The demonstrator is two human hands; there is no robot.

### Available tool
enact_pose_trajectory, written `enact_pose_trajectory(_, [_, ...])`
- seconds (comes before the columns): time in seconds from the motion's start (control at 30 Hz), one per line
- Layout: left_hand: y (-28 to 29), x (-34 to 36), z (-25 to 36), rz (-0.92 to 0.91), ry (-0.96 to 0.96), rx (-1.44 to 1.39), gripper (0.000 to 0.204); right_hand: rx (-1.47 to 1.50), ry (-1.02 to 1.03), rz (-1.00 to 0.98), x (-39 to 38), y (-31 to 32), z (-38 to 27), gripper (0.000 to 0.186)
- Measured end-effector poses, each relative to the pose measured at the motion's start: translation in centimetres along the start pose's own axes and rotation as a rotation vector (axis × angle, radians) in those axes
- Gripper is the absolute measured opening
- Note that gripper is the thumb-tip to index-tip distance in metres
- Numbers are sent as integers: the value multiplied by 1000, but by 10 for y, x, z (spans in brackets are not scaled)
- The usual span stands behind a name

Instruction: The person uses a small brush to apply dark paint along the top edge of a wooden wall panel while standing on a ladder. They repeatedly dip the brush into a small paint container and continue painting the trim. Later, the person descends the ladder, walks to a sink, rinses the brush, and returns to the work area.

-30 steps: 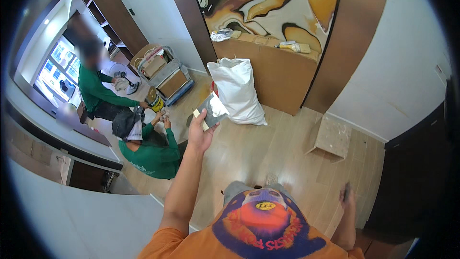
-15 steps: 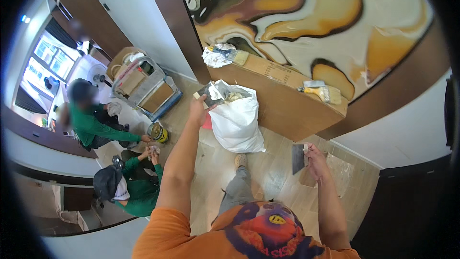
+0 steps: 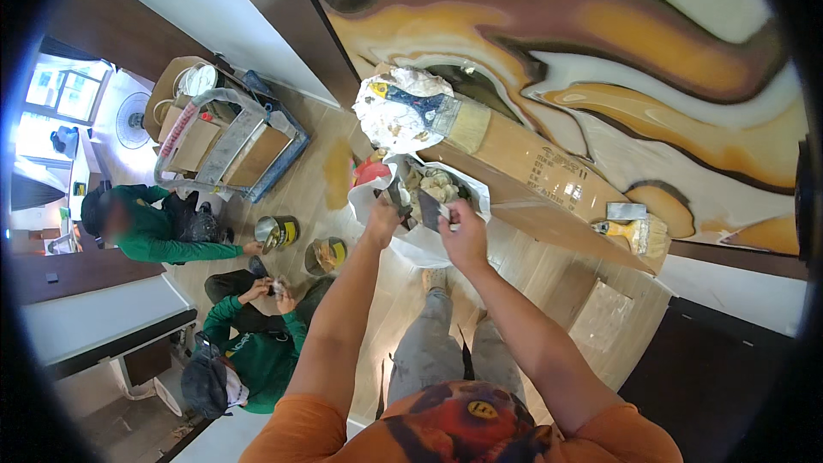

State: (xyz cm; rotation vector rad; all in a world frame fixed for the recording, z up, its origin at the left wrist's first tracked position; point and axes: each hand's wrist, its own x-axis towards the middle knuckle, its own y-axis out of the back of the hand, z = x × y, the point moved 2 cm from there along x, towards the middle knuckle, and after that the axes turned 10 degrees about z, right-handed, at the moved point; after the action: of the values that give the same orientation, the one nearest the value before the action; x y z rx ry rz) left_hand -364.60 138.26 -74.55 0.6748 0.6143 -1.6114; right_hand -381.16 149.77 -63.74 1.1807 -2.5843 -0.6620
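Observation:
Both my hands meet over the mouth of a white sack (image 3: pixel 420 249) on the floor, which has crumpled greyish material (image 3: pixel 437 182) inside. My left hand (image 3: pixel 383 221) is closed on a putty knife (image 3: pixel 398 194), its dark blade partly lost against the sack's contents. Opposite it, my right hand (image 3: pixel 465 238) pinches a second flat putty knife (image 3: pixel 429 209) with a dark square blade and a pale edge. The two blades are close together; I cannot tell whether they touch. A little red thing (image 3: pixel 370 171) shows beside the sack's left rim.
A long cardboard box (image 3: pixel 549 173) carries a blue-handled paintbrush (image 3: pixel 429 110) on crumpled white plastic (image 3: pixel 377 124), and a yellow-handled brush (image 3: pixel 630 230). Two people in green, one crouching (image 3: pixel 159 231) and one nearer (image 3: pixel 270 339), work by cans (image 3: pixel 287 230) at left, near a loaded trolley (image 3: pixel 283 154).
My right hand has swung in from the far right to the sack with its putty knife. My left hand is now lower in view, and the white putty on its blade no longer shows.

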Motion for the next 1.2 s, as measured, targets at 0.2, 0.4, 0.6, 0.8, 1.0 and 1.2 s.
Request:
enact_pose_trajectory(0.2, [-2, 2, -5, -116, -220, -20, 36, -88, 19, -75, 10, -68, 1, 17])
enact_pose_trajectory(0.4, [9, -10, -8, -114, -241, 246, 47, -140, 11, -42, 20, -87, 23, 15])
enact_pose_trajectory(0.6, [27, -51, 22, 132, -395, 565, 55, -197, -16, -23, 37, -69, 9, 19])
enact_pose_trajectory(0.8, [46, -81, 27, 179, -342, 294, 47, -79, -42, 32, 37, -33, -3, 24])
enact_pose_trajectory(1.0, [47, -106, 34, 248, -104, -242, 28, 706, -640, 73, 29, -11, 18, 31])
enact_pose_trajectory(1.2, [13, -122, 72, 194, -206, 234, 30, 80, -132, -105, 18, -7, -30, 39])
